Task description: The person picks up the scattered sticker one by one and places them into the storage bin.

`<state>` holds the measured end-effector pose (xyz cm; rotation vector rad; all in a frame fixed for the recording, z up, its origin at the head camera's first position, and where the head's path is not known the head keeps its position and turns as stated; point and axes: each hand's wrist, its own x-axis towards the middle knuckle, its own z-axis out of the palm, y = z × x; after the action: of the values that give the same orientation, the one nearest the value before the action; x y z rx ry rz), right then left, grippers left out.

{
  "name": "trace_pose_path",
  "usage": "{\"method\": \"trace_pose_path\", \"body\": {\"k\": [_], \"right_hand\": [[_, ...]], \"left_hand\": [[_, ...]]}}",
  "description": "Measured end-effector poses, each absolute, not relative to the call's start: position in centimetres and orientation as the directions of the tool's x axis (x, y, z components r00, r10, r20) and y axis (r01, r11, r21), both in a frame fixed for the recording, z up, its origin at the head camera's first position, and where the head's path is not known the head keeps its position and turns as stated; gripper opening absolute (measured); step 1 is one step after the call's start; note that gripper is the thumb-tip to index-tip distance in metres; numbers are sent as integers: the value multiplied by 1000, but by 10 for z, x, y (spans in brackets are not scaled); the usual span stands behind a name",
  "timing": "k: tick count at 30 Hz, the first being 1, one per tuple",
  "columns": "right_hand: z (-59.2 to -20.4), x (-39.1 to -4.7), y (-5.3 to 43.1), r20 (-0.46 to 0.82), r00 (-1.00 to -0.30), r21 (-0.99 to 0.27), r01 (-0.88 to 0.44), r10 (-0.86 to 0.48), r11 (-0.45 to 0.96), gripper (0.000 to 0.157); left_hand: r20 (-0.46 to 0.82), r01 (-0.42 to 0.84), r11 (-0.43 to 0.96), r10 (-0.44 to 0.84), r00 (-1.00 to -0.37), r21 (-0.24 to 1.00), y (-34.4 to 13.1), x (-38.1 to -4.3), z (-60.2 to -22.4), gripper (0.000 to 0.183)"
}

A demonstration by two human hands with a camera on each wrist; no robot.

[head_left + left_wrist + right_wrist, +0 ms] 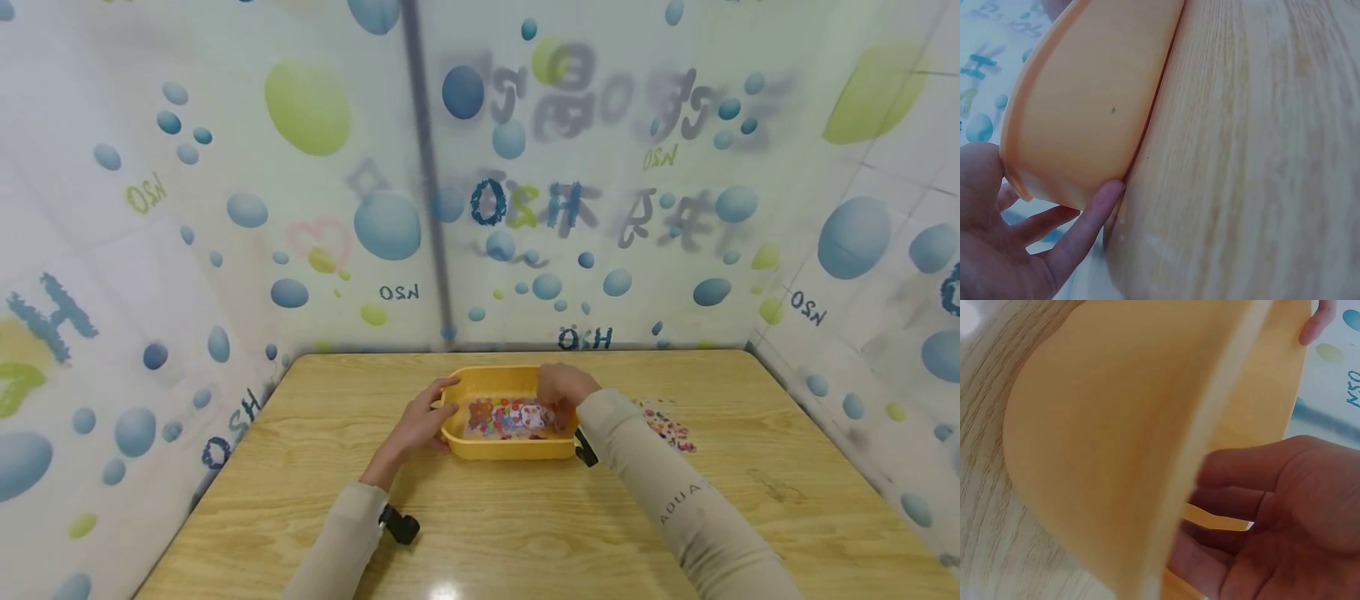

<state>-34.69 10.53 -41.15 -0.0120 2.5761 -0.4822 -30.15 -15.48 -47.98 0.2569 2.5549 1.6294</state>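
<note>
A yellow plastic basin point(510, 450) stands on the wooden table. Inside lie brightly coloured flat pieces point(506, 417) with cartoon animal pictures. My left hand point(420, 421) grips the basin's left end, its thumb at the rim; in the left wrist view, fingers of that left hand point(1029, 240) press the outer wall low down. My right hand point(564, 385) reaches over the right end into the basin. From the right wrist, the right hand point(1285, 519) has its fingers extending behind the wall, fingertips hidden, so I cannot tell whether they hold a piece.
A scatter of small coloured pieces point(663, 425) lies on the table point(510, 533) right of the basin, partly behind the right sleeve point(667, 492). A curtain point(495, 275) printed with blue and green dots hangs behind the table and along both sides.
</note>
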Motion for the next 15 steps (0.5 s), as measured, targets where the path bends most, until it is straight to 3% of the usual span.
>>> {"method": "trace_pose_path", "body": {"k": [15], "right_hand": [[-414, -342, 101, -452, -886, -252, 18, -101, 968, 8]], "left_hand": [[-4, 80, 413, 198, -980, 907, -156, -300, -479, 46]]}}
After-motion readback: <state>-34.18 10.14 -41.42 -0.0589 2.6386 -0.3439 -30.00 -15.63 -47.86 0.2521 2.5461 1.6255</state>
